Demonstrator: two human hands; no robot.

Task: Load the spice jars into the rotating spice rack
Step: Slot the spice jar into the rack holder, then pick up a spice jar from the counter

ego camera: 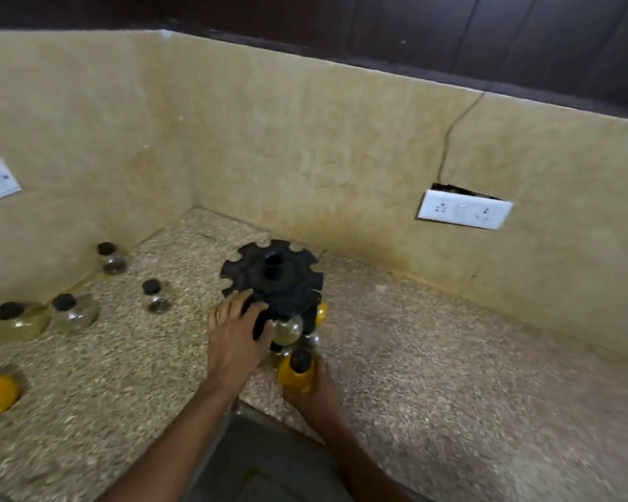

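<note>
Speckled stone bench (450,375) in a tiled corner carries our black rotating rack (272,280). Our left hand (238,331) lies spread on its rim, likely steadying it, while our right hand (314,389) grips one yellow jar (296,371) just before it. Five loose jars wait leftward; at least two sit racked.

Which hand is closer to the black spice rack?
Left. The left hand rests right on the side of the black spice rack. The right hand is just in front of it, holding a yellow jar.
</note>
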